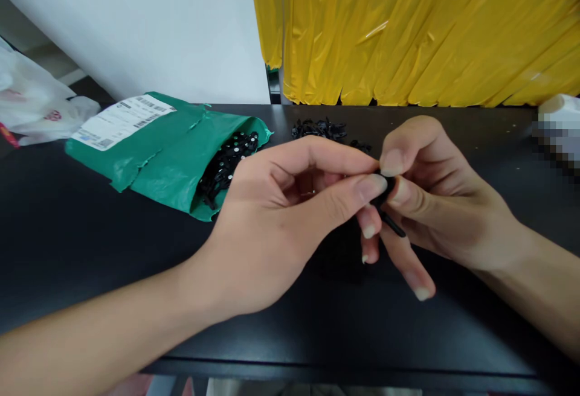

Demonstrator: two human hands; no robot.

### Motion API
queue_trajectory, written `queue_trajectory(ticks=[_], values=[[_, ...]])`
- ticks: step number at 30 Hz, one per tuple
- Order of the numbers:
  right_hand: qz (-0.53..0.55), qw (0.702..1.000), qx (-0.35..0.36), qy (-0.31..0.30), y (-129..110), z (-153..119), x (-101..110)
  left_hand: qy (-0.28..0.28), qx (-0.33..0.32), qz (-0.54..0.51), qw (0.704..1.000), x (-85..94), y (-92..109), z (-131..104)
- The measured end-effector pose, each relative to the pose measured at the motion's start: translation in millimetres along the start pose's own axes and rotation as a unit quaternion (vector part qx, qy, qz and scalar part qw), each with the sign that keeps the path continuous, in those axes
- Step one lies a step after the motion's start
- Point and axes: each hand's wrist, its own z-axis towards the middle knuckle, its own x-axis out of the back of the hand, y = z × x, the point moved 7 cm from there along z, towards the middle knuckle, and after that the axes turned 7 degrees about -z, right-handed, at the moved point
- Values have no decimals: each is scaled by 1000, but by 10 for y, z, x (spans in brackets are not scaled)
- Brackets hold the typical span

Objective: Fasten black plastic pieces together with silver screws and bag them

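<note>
A small black piece (393, 224) with a thin rod-like end is pinched between both hands, above the dark tabletop. My left hand (276, 221) closes thumb and forefinger on its left side. From the right, my right hand (444, 203) grips the same piece between thumb and forefinger. Fingertips cover most of it, so its exact kind cannot be made out. Behind my left hand lies a torn-open green mailer bag (172, 154), its mouth facing right. Inside it are many small black parts (233, 157) with shiny round silver spots.
A loose pile of small black pieces (317, 128) lies on the black table (113, 251) beyond my hands. Yellow plastic sheeting (408, 34) and a white panel (181, 28) stand at the back. A white plastic bag (38, 97) sits far left, a white object (559, 115) far right.
</note>
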Motion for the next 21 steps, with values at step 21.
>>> queue_trajectory(ticks=[21], values=[[-59, 998, 16, 33, -40, -1, 30, 25, 2, 75, 997, -36, 87, -10]])
